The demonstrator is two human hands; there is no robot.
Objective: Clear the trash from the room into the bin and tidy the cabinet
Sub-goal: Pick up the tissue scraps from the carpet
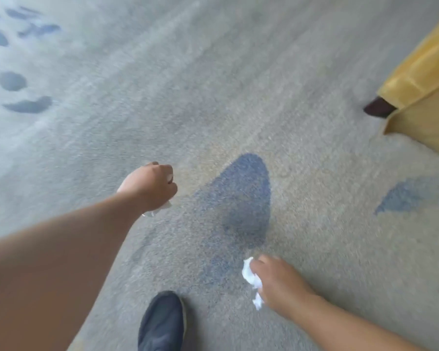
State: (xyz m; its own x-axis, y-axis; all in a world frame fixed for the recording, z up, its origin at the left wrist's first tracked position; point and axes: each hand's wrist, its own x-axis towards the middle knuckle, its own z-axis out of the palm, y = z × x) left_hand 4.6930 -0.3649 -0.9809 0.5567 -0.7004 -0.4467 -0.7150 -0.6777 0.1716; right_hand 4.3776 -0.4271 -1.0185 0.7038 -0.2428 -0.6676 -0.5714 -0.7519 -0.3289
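Grey carpet (238, 84) underfoot. Right hand (281, 285) pinched on soft, light white tissue (250, 276); left hand (150, 186) fisted round clear crinkly scrap (160, 209).

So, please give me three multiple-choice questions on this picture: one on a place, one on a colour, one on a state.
1. Where is the yellow cloth?
A. upper right
B. lower left
C. centre

2. What colour is the shoe?
A. red
B. dark blue
C. white

3. How is the right hand?
A. empty and flat
B. holding crumpled white paper
C. out of view

Answers:
1 A, it hangs at the upper right edge over the carpet.
2 B, it looks dark blue.
3 B, its fingers close on the paper.
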